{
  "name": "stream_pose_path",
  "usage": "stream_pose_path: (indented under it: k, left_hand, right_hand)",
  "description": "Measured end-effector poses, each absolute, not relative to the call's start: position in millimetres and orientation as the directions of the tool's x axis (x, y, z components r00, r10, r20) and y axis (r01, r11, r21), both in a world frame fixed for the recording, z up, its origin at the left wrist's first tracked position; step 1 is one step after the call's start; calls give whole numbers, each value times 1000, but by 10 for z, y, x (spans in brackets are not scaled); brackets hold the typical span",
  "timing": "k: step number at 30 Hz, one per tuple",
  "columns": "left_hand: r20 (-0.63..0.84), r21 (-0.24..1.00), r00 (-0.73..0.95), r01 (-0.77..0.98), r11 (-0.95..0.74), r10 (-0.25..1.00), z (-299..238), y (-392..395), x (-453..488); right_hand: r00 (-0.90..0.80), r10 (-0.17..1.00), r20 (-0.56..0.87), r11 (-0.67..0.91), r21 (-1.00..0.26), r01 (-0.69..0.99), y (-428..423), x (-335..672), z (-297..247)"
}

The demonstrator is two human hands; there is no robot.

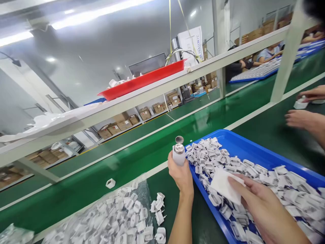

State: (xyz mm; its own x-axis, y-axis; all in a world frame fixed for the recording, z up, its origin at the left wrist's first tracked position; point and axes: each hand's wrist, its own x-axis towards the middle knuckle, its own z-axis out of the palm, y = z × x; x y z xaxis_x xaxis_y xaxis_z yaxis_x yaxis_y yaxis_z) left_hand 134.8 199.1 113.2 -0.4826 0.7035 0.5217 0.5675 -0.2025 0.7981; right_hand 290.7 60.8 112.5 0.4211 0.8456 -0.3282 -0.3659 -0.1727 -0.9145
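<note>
My left hand (pixel 181 176) is wrapped round a small white dispenser bottle (pixel 178 153) with a round metal top, held upright beside the left corner of a blue tray (pixel 243 145). My right hand (pixel 264 200) rests over the tray and pinches a white square cloth pad (pixel 224 184) between thumb and fingers. The tray is heaped with several small white plastic parts (pixel 210 159).
A clear bag of the same white parts (pixel 116 217) lies at lower left, with one loose part (pixel 110 183) on the green conveyor belt (pixel 142 149). A white shelf rail (pixel 152 89) carries a red tray (pixel 142 81). Another person's hands (pixel 304 118) work at the right.
</note>
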Motion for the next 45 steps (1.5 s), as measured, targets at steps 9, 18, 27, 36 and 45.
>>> stream_pose_path:
  k: [9, 18, 27, 36, 45]
  left_hand:
    - [811, 439, -67, 727, -527, 582, 1380, 1594, 1301]
    - [890, 116, 165, 821, -559, 426, 1437, 1456, 1158]
    - [895, -63, 282, 847, -527, 346, 1528, 1446, 1084]
    - [873, -213, 396, 834, -510, 283, 1648, 1458, 1051]
    - [870, -236, 404, 844, -482, 281, 1661, 1445, 1072]
  right_hand:
    - [293, 948, -120, 9, -914, -406, 943, 2716, 1731]
    - [263, 962, -78, 52, -890, -452, 837, 2650, 1832]
    - [254, 963, -95, 38, -881, -471, 781, 2617, 1807]
    - [264, 959, -103, 48, -859, -509, 805, 2591, 1769]
    - [264, 959, -105, 54, -845, -532, 809, 2582, 1778]
